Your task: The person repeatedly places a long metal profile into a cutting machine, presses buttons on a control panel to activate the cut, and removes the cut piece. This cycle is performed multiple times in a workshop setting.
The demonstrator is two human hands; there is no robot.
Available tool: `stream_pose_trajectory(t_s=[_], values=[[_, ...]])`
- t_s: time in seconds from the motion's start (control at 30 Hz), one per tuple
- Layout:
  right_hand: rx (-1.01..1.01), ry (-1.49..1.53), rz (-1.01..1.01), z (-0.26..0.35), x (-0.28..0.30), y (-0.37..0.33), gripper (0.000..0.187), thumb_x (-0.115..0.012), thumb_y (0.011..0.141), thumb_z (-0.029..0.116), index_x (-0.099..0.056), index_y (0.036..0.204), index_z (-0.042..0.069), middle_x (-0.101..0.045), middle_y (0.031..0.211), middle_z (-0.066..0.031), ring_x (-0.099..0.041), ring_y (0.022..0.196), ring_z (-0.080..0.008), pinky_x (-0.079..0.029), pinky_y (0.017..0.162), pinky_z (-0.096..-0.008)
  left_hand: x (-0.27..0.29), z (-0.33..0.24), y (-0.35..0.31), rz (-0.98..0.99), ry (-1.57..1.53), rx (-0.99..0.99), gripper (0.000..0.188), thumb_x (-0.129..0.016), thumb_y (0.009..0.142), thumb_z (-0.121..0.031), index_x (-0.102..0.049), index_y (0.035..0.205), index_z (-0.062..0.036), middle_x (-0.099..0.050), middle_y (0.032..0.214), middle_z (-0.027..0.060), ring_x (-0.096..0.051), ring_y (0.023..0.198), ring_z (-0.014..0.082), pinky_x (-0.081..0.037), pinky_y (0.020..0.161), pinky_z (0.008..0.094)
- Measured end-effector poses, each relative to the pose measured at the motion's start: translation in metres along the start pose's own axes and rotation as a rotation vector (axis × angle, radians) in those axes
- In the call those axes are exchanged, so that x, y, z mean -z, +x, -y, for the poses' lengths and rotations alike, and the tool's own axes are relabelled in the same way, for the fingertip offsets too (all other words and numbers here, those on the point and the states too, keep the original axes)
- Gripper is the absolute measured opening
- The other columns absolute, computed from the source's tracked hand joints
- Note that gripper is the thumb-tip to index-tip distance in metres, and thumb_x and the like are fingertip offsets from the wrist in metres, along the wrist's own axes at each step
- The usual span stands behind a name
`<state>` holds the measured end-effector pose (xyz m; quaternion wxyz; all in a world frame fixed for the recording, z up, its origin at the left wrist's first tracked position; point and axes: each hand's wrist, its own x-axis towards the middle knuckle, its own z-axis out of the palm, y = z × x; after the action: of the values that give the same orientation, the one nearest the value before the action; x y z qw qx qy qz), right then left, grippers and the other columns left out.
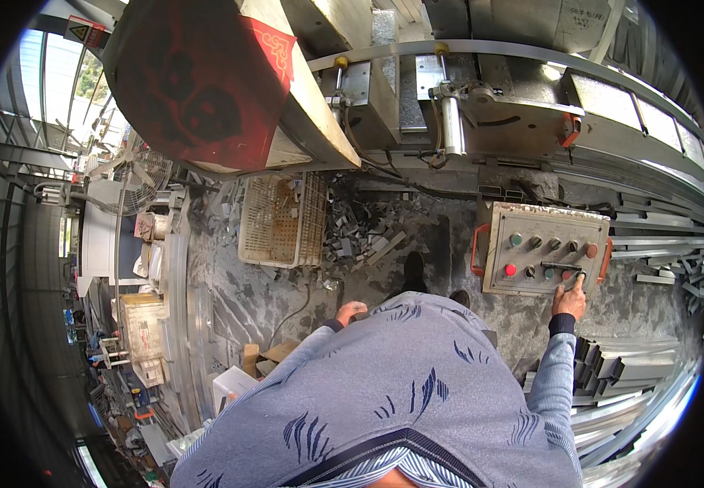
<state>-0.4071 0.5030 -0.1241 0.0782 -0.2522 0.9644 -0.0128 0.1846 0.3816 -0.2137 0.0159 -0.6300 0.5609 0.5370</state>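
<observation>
My right hand [569, 301] reaches to the lower right of a grey control box [492, 244], with fingers stretched up to its face beside a dark bar-like part [561, 266]. It holds nothing that I can see. Round buttons and knobs in red, green and black cover the panel, among them a bright red button [510, 269]. Orange handles [477, 250] flank the box. My left hand [350, 313] hangs low in front of my blue-grey apron [401, 358]; its fingers are mostly hidden, and I cannot see anything in it.
Ahead stands a machine with a metal cylinder [452, 122] and a large guard with a red cloth [262, 98]. A plastic crate [243, 232] sits on the floor beside metal offcuts [360, 236]. Metal profiles [636, 358] are stacked at the right. A fan [136, 177] stands at the left.
</observation>
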Motion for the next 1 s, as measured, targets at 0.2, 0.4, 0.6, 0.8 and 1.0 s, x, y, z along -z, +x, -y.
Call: stream_pose_trajectory(t_s=[0.2, 0.4, 0.6, 0.8, 1.0], values=[[0.024, 0.017, -0.018, -0.002, -0.003, 0.001, 0.069, -0.066, 0.077, 0.028, -0.037, 0.137, 0.011, -0.064, 0.092, -0.0222, -0.062, 0.084, -0.0377, -0.05, 0.075, -0.0442, 0.004, 0.0, 0.002, 0.034, 0.02, -0.04, 0.036, -0.064, 0.083, -0.038, -0.067, 0.099, -0.0053, -0.065, 0.103, 0.0102, -0.06, 0.099, 0.0218, -0.045, 0.087, 0.0316], [0.035, 0.025, -0.046, -0.004, -0.007, 0.001, 0.069, -0.065, 0.076, 0.028, -0.038, 0.137, 0.011, -0.063, 0.092, -0.023, -0.062, 0.084, -0.0383, -0.05, 0.075, -0.0444, 0.006, -0.012, -0.005, 0.024, 0.049, -0.027, 0.039, -0.064, 0.083, -0.039, -0.067, 0.101, -0.0056, -0.066, 0.103, 0.0104, -0.06, 0.1, 0.022, -0.045, 0.087, 0.0317], [-0.008, 0.02, -0.017, 0.0, -0.004, 0.001, 0.069, -0.065, 0.076, 0.028, -0.037, 0.137, 0.012, -0.063, 0.093, -0.023, -0.063, 0.085, -0.038, -0.05, 0.076, -0.0442, 0.0, -0.025, -0.01, -0.027, 0.124, 0.162, 0.035, -0.065, 0.083, -0.035, -0.067, 0.1, -0.0048, -0.066, 0.102, 0.0092, -0.06, 0.099, 0.0205, -0.045, 0.087, 0.0307], [-0.011, 0.022, -0.012, 0.002, 0.0, -0.001, 0.069, -0.065, 0.077, 0.028, -0.037, 0.138, 0.013, -0.063, 0.093, -0.023, -0.063, 0.085, -0.0379, -0.05, 0.076, -0.0441, -0.004, 0.013, 0.012, 0.07, -0.097, -0.177, 0.035, -0.065, 0.083, -0.034, -0.067, 0.1, -0.0041, -0.066, 0.102, 0.0091, -0.06, 0.099, 0.0205, -0.045, 0.087, 0.0305], [0.02, 0.008, -0.028, 0.0, -0.002, -0.001, 0.07, -0.063, 0.077, 0.029, -0.036, 0.138, 0.009, -0.064, 0.092, -0.023, -0.063, 0.083, -0.0376, -0.05, 0.075, -0.0445, -0.01, 0.033, 0.011, -0.04, 0.126, 0.061, 0.035, -0.064, 0.084, -0.034, -0.066, 0.101, -0.0036, -0.065, 0.101, 0.0106, -0.06, 0.099, 0.0222, -0.045, 0.087, 0.0305]])
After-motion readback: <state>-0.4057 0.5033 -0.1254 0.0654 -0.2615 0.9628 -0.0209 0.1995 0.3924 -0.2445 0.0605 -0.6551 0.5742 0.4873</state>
